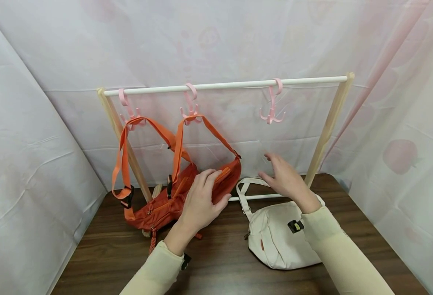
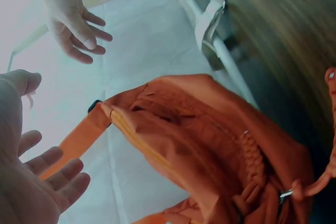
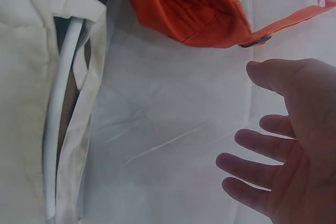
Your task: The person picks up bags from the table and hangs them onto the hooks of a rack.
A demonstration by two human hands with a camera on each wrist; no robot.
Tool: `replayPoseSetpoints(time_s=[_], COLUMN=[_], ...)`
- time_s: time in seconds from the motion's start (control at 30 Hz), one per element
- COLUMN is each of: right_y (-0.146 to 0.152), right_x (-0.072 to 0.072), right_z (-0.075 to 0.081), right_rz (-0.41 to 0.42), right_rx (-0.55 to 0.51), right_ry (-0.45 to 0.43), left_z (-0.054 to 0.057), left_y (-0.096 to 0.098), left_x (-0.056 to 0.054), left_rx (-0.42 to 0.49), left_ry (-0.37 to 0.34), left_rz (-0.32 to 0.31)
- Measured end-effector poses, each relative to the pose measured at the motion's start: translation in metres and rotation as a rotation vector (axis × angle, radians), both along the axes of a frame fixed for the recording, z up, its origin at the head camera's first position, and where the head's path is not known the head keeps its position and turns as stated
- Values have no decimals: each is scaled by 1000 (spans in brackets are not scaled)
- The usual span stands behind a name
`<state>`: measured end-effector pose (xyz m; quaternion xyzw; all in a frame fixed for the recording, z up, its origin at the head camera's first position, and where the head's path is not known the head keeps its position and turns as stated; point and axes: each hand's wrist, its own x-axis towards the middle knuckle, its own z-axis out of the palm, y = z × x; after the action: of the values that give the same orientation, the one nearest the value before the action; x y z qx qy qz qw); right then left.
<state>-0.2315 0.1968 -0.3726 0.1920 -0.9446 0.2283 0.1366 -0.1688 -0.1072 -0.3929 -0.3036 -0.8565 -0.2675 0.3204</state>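
Bag-hanging looked half done: orange sling bag (image 1: 159, 209) up at left, left hand (image 1: 200, 201) and right hand (image 1: 287, 177) fingers spread; cream bag (image 1: 286, 243) probably needed lifting.

A rack (image 1: 235, 85) stands on the table (image 1: 216, 270), a curtain (image 1: 224, 41) behind. Straps (image 1: 178, 151) of one bag (image 1: 163, 208) loop over its left hook (image 1: 129, 110) and middle hook (image 1: 191, 105), the left hand (image 1: 200, 200) before that bag. Another bag (image 1: 286, 246) lies rightward, below and before the right hook (image 1: 272, 103), near the right hand (image 1: 287, 178).
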Motion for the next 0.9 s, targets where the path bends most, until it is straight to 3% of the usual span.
replayPoseSetpoints(time_s=[0.53,0.9], right_y=[20,33], right_x=[-15,-32], right_z=[-26,-47], right_rz=[-42,-63], right_rx=[47,117], right_ry=[-78,-157], left_z=[-21,-33], left_y=[14,25], left_x=[0,-2], left_rx=[-52,-85], left_ry=[-291,-358], left_rz=[6,-19])
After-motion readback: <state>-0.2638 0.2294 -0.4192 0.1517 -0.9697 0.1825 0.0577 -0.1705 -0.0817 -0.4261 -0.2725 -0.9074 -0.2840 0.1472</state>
